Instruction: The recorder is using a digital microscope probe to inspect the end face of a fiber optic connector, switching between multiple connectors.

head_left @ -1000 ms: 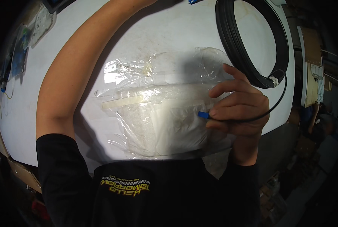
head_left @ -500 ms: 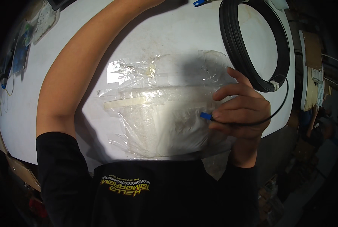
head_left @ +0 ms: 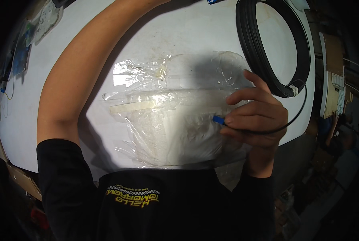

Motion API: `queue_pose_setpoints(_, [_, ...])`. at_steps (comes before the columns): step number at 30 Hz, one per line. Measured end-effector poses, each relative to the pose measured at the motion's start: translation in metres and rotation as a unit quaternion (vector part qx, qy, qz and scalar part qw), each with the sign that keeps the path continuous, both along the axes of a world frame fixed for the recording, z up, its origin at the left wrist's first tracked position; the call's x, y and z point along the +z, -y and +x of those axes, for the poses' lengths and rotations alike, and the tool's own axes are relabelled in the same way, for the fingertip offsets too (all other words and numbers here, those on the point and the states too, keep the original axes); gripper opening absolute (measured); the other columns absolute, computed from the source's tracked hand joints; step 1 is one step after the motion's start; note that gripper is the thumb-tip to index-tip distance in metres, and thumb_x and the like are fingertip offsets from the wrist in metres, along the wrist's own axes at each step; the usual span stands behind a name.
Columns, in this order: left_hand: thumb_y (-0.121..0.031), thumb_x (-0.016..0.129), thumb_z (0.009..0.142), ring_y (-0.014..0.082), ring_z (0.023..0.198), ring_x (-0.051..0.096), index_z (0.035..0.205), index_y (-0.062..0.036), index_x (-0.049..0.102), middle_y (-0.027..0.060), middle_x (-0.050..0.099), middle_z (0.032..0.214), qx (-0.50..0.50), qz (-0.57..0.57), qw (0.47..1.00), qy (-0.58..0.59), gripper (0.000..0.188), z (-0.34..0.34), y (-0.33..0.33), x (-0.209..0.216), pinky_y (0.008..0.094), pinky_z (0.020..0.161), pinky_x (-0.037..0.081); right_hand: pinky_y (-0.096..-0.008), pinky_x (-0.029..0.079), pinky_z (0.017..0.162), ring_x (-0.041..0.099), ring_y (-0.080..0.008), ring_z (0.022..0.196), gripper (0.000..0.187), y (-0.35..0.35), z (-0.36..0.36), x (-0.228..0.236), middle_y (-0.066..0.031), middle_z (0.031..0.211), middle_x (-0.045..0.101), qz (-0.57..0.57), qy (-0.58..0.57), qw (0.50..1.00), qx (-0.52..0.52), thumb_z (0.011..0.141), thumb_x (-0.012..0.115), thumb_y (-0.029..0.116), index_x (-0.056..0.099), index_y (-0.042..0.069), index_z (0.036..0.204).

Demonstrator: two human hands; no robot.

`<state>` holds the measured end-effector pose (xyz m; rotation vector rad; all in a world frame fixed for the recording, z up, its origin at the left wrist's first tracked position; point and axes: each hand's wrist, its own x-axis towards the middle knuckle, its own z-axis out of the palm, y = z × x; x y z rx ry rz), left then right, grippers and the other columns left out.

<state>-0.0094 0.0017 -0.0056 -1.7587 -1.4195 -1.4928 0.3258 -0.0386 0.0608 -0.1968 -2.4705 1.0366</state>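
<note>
My right hand (head_left: 260, 114) is closed in a pinch on a blue plug-type connector (head_left: 218, 119) at the end of a thin black cable (head_left: 298, 114). The cable runs back beneath my fingers and loops up to a large black cable coil (head_left: 251, 52) lying at the upper right. Under the connector lies clear plastic film (head_left: 147, 140) over whitish sheets. My left forearm (head_left: 81, 72) stretches across the left side to the top edge, where the left hand lies beyond the picture.
Another blue connector (head_left: 213, 1) shows at the top edge of the white table (head_left: 147, 40). Clear plastic bags (head_left: 23, 52) lie at the far left. Cardboard and white stacked items (head_left: 333, 76) stand beyond the table's right edge.
The coil and the blue connector at the top edge sit slightly higher in view. My right hand keeps its hold on the connector, almost still.
</note>
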Motion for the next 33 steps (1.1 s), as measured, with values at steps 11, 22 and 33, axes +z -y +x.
queue_pose_setpoints(11, [-0.01,0.072,0.082,0.0394,0.117,0.061,0.133,-0.0024,0.059,0.0185,0.062,0.126,-0.002,0.008,1.0,-0.003,0.053,-0.007,0.003,-0.001,0.0452,0.102,0.051,-0.0585,0.049,0.114,0.077,-0.0203,0.09,0.026,0.001,-0.003,-0.003,0.0054,0.074,0.074,-0.004,0.0,1.0,0.01,0.065,0.097,0.027,0.082,0.02,0.084])
queue_pose_setpoints(22, [-0.009,0.072,0.081,0.0392,0.119,0.061,0.132,-0.0021,0.059,0.0183,0.062,0.126,-0.007,0.005,1.0,0.005,0.053,-0.002,-0.001,0.0,0.0451,0.104,0.05,-0.0575,0.049,0.114,0.076,-0.0208,0.089,0.025,0.0,0.0,-0.002,0.006,0.074,0.074,0.017,0.001,1.0,-0.009,0.067,0.097,0.028,0.082,0.02,0.085])
queue_pose_setpoints(33, [-0.008,0.073,0.08,0.0403,0.12,0.06,0.133,-0.0017,0.059,0.0189,0.061,0.127,0.008,-0.005,1.0,-0.011,0.055,-0.004,0.006,0.003,0.0457,0.104,0.049,-0.0566,0.049,0.114,0.077,-0.0209,0.09,0.026,-0.003,-0.002,-0.004,0.0044,0.076,0.074,-0.007,-0.015,1.0,0.014,0.067,0.098,0.028,0.082,0.019,0.086])
